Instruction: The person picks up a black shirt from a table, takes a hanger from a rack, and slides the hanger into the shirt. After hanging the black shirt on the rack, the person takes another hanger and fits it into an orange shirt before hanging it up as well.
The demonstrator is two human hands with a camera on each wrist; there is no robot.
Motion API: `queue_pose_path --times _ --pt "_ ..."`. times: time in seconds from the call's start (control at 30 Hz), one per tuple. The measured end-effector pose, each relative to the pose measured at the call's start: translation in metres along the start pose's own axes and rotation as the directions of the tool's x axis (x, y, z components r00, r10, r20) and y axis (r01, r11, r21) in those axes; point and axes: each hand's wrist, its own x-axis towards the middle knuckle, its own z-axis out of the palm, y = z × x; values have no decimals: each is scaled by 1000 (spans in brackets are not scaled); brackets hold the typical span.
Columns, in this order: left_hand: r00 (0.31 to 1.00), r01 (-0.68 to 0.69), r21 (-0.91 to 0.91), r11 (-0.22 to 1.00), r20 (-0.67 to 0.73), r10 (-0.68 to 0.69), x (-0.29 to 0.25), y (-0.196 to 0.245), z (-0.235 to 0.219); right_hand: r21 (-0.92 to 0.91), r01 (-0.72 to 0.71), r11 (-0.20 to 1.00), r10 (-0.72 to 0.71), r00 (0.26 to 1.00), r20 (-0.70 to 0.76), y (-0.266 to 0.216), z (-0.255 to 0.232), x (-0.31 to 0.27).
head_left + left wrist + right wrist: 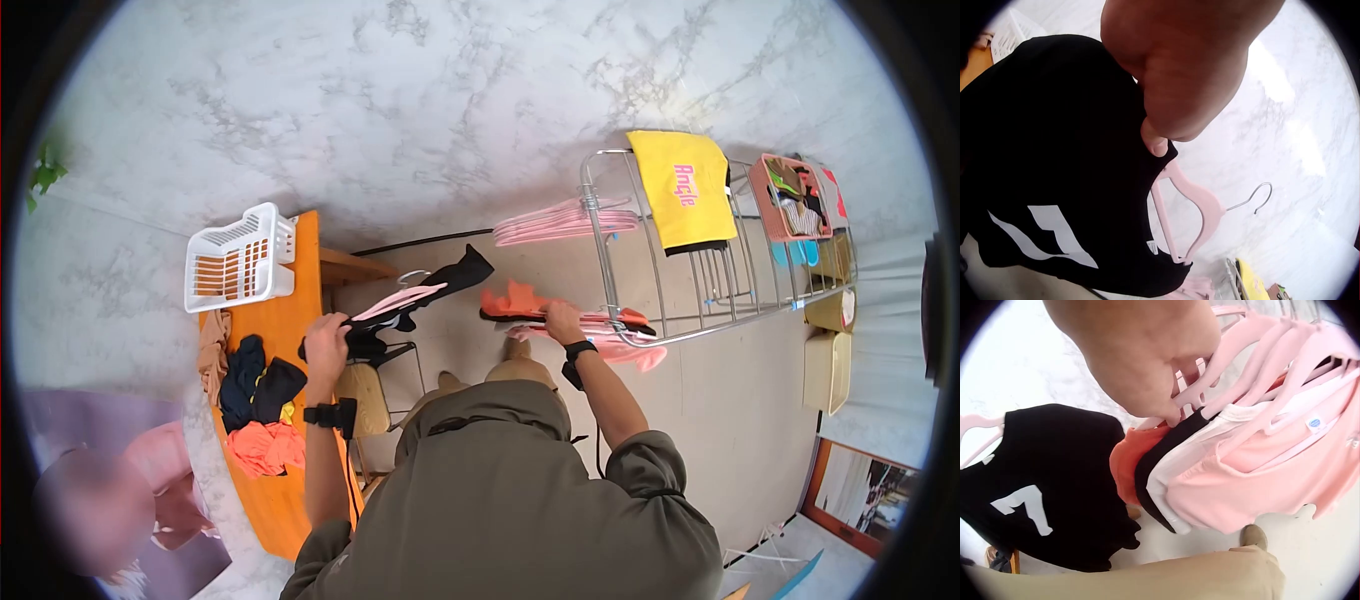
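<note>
A black sleeveless top (pixel 1079 144) with a white print hangs on a pink hanger (pixel 1210 209) with a metal hook. My left hand (pixel 326 350) grips this top at one shoulder, by the end of the hanger. On the other side, my right hand (pixel 563 322) holds the end of a pink hanger (pixel 1235 347) in a row of hung clothes. Among them are an orange garment (pixel 1125 462), a black one (pixel 1154 469), a white one (pixel 1169 465) and a light pink top (pixel 1216 497). Part of the right fingers is hidden behind the hangers.
An orange table (pixel 265 505) at left bears a white plastic basket (pixel 225 290) and a pile of clothes (pixel 265 450). At right a metal rack (pixel 650 250) carries a yellow garment (pixel 680 190), a pink basket (pixel 765 200) and spare pink hangers (pixel 545 225). A stool (pixel 365 400) stands beside the table.
</note>
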Motion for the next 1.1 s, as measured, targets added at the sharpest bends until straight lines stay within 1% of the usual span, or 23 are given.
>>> queue_pose_path --times 0.03,0.1,0.17,0.2,0.27,0.3,0.37,0.4,0.47,0.5,0.53,0.6,0.63,0.67,0.73,0.77,0.8,0.87,0.93,1.0,1.03,1.07,1.1 --pt "999 -32 -1 999 18 32 4 5 16 3 -18 1000 18 1000 -1 2 6 -2" --pt "993 -97 5 995 64 96 10 18 51 21 51 998 -48 993 -105 5 17 -7" --pt "981 -162 -19 987 103 163 15 36 90 77 141 987 -115 956 -270 -2 11 -16" --pt "976 -194 -59 979 92 199 17 44 110 74 115 991 -91 958 -271 -5 2 -24" --pt "967 -206 -87 975 136 216 24 59 149 226 204 953 -147 959 -243 -10 -18 -41" --pt "963 -217 -102 971 142 230 28 67 166 224 185 957 -128 961 -245 -4 -20 -47" --pt "947 -245 -145 959 176 269 38 86 198 338 178 924 -63 944 -325 10 -22 -59" --pt "944 -251 -156 955 178 277 43 99 209 333 166 928 -52 944 -325 16 -28 -65" --pt "928 -291 -222 931 173 331 52 124 229 462 88 883 58 954 -294 27 -41 -77" --pt "922 -308 -243 920 162 351 54 136 239 485 57 873 78 964 -254 29 -49 -82" --pt "921 -312 -247 917 157 356 56 146 250 481 56 875 81 962 -260 33 -51 -83" --pt "907 -330 -285 900 169 386 55 163 267 478 76 875 38 974 -225 36 -50 -84" --pt "905 -304 -292 907 209 371 53 170 273 459 95 883 35 963 -268 36 -47 -84" --pt "904 -305 -292 906 210 372 50 175 278 460 95 883 36 963 -268 37 -46 -83" --pt "920 -237 -330 914 225 320 45 184 288 604 4 797 18 999 -31 34 -53 -80" --pt "924 -208 -360 909 233 303 43 186 292 578 45 815 -7 998 -68 30 -54 -81" --pt "924 -206 -360 910 234 302 40 187 300 579 45 814 -8 998 -67 29 -56 -83" --pt "916 -189 -408 893 254 310 39 187 314 590 68 805 -64 998 -28 28 -63 -82" --pt "918 -190 -410 892 248 310 38 188 322 571 102 815 -100 994 -35 26 -72 -82" --pt "913 -127 -502 855 278 299 38 192 325 633 85 769 -104 995 -6 24 -77 -81" --pt "897 -96 -487 868 337 288 38 193 323 624 110 774 -118 993 -28 23 -79 -79" --pt "900 -93 -484 870 333 281 39 193 320 622 116 774 -127 992 -27 22 -80 -76" --pt "894 -130 -422 897 342 290 39 192 322 689 101 718 -115 993 -26 22 -84 -72"
